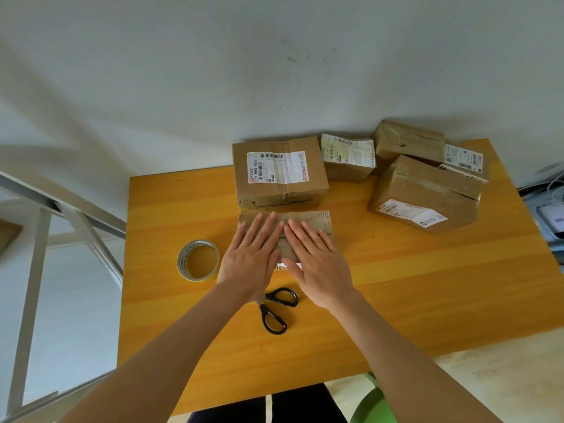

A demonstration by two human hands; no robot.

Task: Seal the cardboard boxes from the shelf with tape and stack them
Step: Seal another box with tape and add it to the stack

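A small flat cardboard box (317, 222) lies in the middle of the yellow wooden table (427, 285). My left hand (253, 257) and my right hand (314, 264) press flat on its top side by side, fingers straight and pointing away from me. A roll of clear tape (198, 260) lies on the table just left of my left hand. Black-handled scissors (274, 309) lie near my wrists, partly hidden under my left wrist. Right behind the small box stands a bigger labelled box (279, 174).
Three more cardboard boxes sit at the table's back right: a small labelled one (348, 158), a large tilted one (424, 193) and one behind it (409, 141). A white metal frame (33, 239) stands to the left. A green stool (374, 404) shows below the table's front edge.
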